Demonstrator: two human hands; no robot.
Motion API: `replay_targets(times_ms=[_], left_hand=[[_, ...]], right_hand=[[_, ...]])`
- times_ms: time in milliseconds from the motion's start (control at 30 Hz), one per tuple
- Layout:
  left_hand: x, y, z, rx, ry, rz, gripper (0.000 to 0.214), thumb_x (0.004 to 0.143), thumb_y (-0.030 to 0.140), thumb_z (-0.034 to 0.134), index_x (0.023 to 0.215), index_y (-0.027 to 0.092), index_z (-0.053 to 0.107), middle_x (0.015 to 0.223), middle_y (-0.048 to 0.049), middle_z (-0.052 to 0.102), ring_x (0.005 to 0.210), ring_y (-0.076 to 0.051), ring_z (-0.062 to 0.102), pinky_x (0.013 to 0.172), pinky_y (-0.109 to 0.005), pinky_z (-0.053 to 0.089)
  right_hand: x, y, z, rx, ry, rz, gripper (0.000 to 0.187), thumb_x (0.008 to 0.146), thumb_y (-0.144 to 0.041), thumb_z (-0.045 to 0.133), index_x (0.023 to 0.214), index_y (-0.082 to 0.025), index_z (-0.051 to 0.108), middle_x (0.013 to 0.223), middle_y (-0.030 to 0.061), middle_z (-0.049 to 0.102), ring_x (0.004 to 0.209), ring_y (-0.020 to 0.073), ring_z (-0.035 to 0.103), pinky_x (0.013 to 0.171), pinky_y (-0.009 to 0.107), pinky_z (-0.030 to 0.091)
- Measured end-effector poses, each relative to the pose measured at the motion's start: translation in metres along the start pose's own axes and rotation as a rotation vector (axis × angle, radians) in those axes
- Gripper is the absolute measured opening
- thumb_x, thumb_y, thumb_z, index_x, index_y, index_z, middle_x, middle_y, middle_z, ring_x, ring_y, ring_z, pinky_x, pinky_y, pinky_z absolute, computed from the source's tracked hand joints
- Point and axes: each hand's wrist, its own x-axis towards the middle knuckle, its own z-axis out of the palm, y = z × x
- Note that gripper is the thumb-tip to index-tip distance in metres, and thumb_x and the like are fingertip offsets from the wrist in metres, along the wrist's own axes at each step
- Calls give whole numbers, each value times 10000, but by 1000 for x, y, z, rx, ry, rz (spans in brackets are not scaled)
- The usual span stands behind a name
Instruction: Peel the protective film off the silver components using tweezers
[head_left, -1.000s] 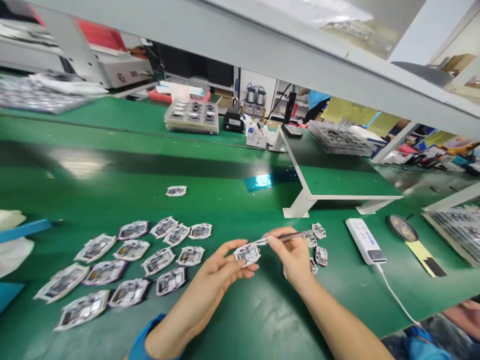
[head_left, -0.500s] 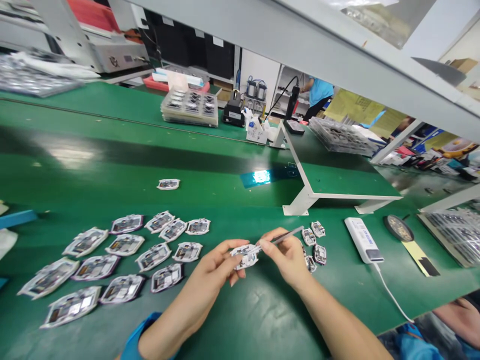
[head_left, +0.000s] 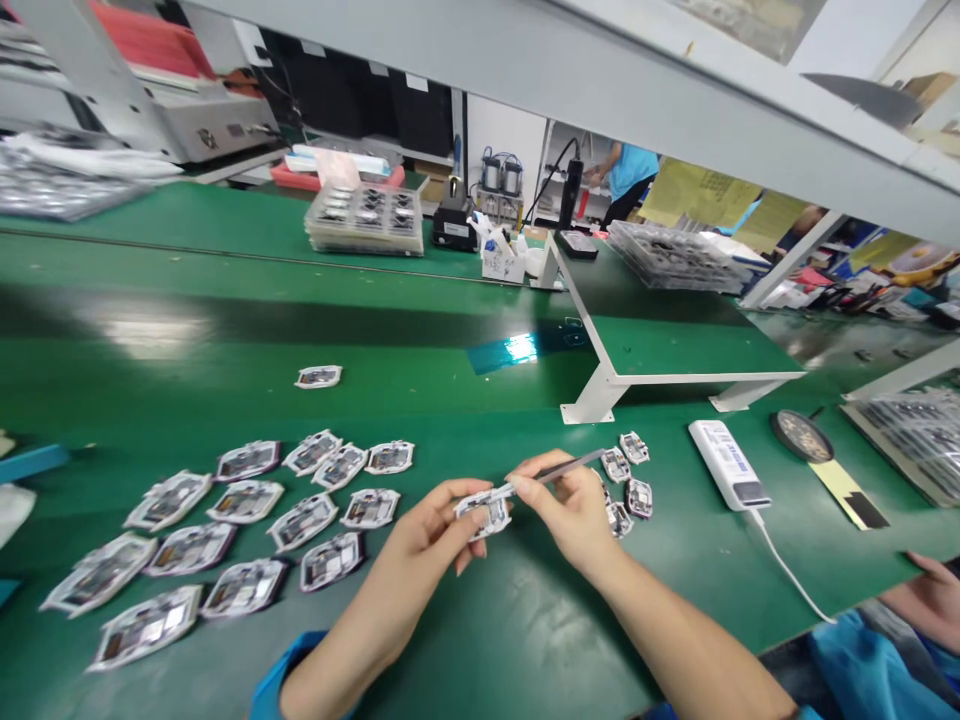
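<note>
My left hand [head_left: 429, 528] pinches a small white-framed circuit part [head_left: 484, 510] just above the green bench [head_left: 480, 620]. My right hand [head_left: 571, 508] is closed on thin metal tweezers [head_left: 564, 468], whose tip rests on the part's upper edge. Several like parts [head_left: 247, 520] lie spread in rows to the left of my hands. A few smaller ones [head_left: 628, 478] sit just right of my right hand. One single part [head_left: 318, 376] lies alone farther back.
A white device [head_left: 727, 464] with a cable lies at the right, beside a round dark disc [head_left: 801, 436]. A low white-legged shelf [head_left: 660, 345] stands behind. Trays of parts [head_left: 364, 218] sit far back. Another person's hand [head_left: 934, 590] shows at the lower right.
My hands have stayed together on the held part, with the tweezers' tip moving in closer over it. The view has shifted slightly.
</note>
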Motion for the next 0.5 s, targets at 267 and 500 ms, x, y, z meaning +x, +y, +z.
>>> replay_targets(times_ms=[267,500], left_hand=[[-1,1,3,25,23,14,386,661,474,780,927,212,682,600,13,610,550,-162,518,492,-265,358],[1,-3,0,78,58,81,337,672,423,771,942,243,680,595,4,631,552,-186,535,496,-280,364]], right_hand=[[0,0,0,35,36,25,154,780,-357,745,790,-216,682,756,8,732,715,177,685,705,307,557],[1,-5,-2,-28,41,50,148,783,-340,730,762,-205,674,719,1,706,698,164,656,696,292,523]])
